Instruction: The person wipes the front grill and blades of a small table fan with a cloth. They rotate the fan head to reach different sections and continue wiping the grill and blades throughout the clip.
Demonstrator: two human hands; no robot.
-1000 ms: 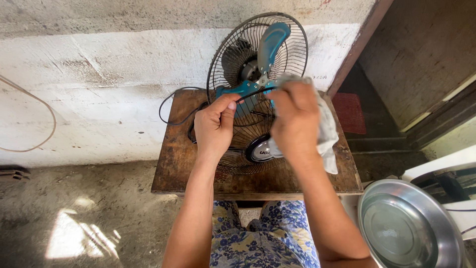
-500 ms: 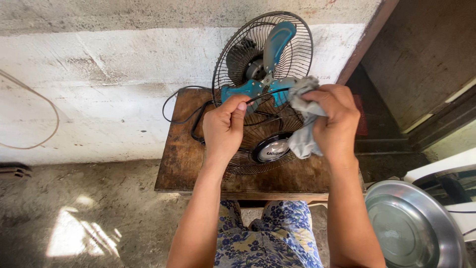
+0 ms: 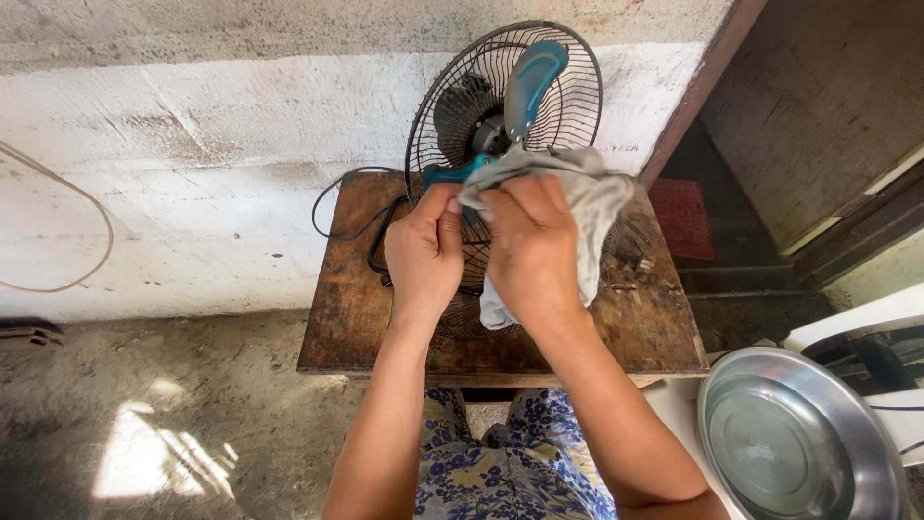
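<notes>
An electric fan with teal blades (image 3: 525, 82) and a black wire rear grille (image 3: 568, 106) stands on a small wooden table (image 3: 337, 308) against a white wall. My left hand (image 3: 423, 255) pinches the black rim of the loose front grille, which is mostly hidden behind my hands. My right hand (image 3: 527, 252) is closed on a grey cloth (image 3: 587, 197) and presses it over the grille, just right of my left hand. The cloth hangs down over the grille's centre.
A black power cord (image 3: 342, 207) lies looped on the table's far left. A round metal basin (image 3: 794, 438) sits at lower right beside a white plastic chair (image 3: 866, 323). A thin cable (image 3: 82, 241) runs along the wall. The floor is concrete.
My right hand with the cloth has swung from the right side of the grille leftward to meet my left hand, and the cloth now covers the grille's centre cap. My left hand stays put.
</notes>
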